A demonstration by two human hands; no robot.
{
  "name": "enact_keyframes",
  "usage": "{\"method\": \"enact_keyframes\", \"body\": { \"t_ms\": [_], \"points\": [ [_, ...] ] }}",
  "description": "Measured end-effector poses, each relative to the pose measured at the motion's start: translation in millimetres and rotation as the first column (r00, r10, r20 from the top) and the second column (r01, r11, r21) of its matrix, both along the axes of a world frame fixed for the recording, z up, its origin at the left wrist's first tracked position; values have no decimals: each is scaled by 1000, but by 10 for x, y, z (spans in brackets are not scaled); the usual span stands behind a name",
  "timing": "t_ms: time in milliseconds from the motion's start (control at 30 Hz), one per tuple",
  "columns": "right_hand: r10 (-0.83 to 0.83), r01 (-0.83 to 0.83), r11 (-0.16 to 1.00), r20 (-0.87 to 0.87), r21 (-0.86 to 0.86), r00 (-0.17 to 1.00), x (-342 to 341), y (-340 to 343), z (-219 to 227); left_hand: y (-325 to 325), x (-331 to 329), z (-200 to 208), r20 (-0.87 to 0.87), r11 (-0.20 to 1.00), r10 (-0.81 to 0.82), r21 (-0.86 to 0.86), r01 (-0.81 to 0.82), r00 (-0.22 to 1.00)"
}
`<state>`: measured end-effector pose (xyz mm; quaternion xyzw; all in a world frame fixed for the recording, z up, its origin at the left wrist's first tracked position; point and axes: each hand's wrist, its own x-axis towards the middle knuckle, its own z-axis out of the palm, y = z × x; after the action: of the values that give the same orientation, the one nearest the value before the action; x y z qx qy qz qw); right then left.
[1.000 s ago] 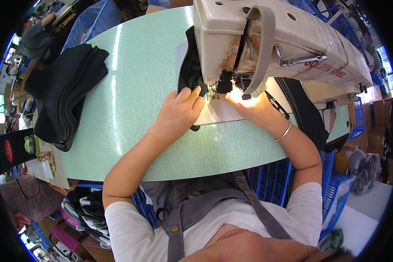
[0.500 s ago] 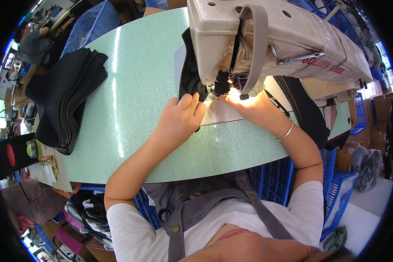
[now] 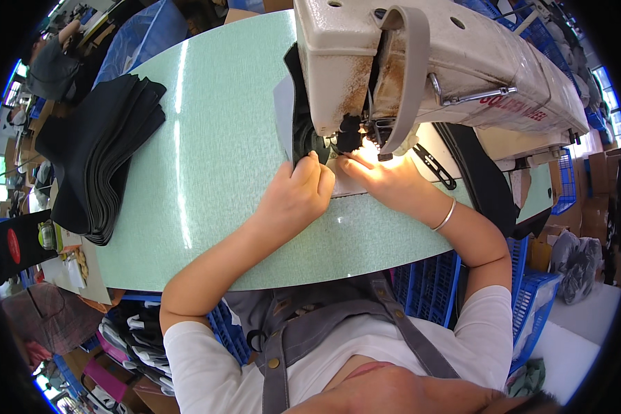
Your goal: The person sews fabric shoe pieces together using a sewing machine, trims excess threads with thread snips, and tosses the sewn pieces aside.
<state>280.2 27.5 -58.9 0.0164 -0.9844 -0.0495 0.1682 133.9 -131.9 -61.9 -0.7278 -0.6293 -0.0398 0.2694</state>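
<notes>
A white, rust-specked sewing machine (image 3: 341,72) stands before me with its lamp lit beside the needle. A black fabric piece (image 3: 302,117) with a pale grey underside curves along the left of its head, its near end bunched by the presser foot. My left hand (image 3: 298,190) is closed on the near end of this fabric, fingers curled in. At the needle area, my right hand (image 3: 386,181) is closed with thumb and forefinger close together; glare hides what the fingertips pinch. Black thread snips (image 3: 435,165) lie on the machine bed just past my right wrist.
A stack of black fabric pieces (image 3: 100,155) lies on the green tabletop (image 3: 221,138) at the left. More black pieces (image 3: 486,183) lie right of the machine bed. Blue crates (image 3: 531,317) stand below the table's right side, and a blue-lined bin (image 3: 141,41) stands behind it.
My left hand has shifted slightly right and nearer to me, and the fabric's near end has turned. My right hand has drawn slightly nearer, with the snips now showing more fully.
</notes>
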Motion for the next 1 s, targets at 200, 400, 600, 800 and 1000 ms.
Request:
{"method": "enact_keyframes", "body": {
  "t_ms": [200,400,600,800,1000],
  "points": [
    [66,-70,996,-73,-61,995,19,121,106,-44,-75,119,252,996,-16,-85,39,968],
    [37,-48,983,64,178,997,158,539,226,-21,-465,514,252,990,-136,56,126,958],
    [-4,-17,996,235,87,972,146,249,290,-52,-278,375,380,964,-126,-172,204,917],
    [75,-71,995,45,-75,996,95,190,211,-80,-222,314,332,961,-130,-191,202,934],
    [45,-43,998,42,-44,998,103,134,29,-37,-173,218,335,967,-112,-181,181,936]
  ]
}}
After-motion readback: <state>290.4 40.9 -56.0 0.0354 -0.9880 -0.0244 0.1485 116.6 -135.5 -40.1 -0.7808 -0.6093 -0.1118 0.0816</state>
